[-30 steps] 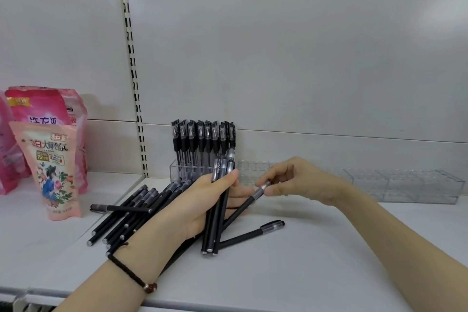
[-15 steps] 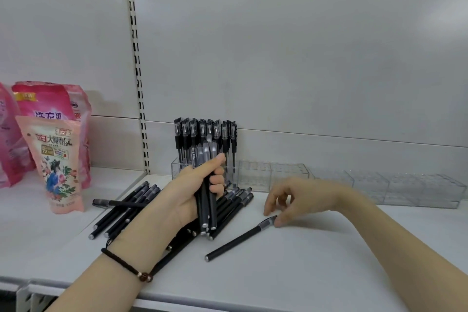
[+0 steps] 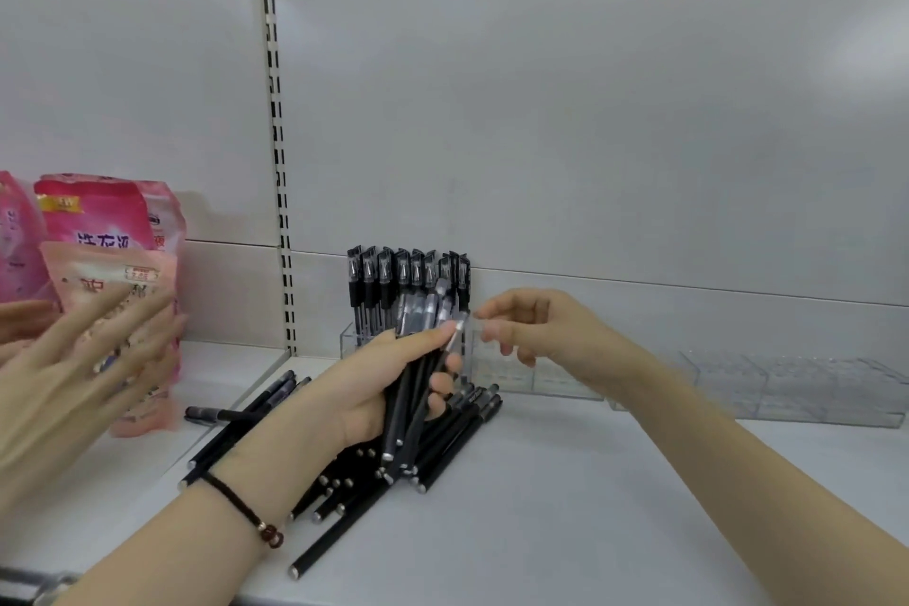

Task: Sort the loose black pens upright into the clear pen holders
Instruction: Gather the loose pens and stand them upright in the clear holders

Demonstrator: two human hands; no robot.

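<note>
Gripping a bundle of black pens in your left hand, you held your right hand beside their tops; whether it pinched one I cannot tell.

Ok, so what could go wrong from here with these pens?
1. The left hand grips a splayed bundle of pens; one could slip out while the right hand works at its top.
2. The upright pens stand packed in the leftmost clear holder, so forcing more in could topple them.
</note>
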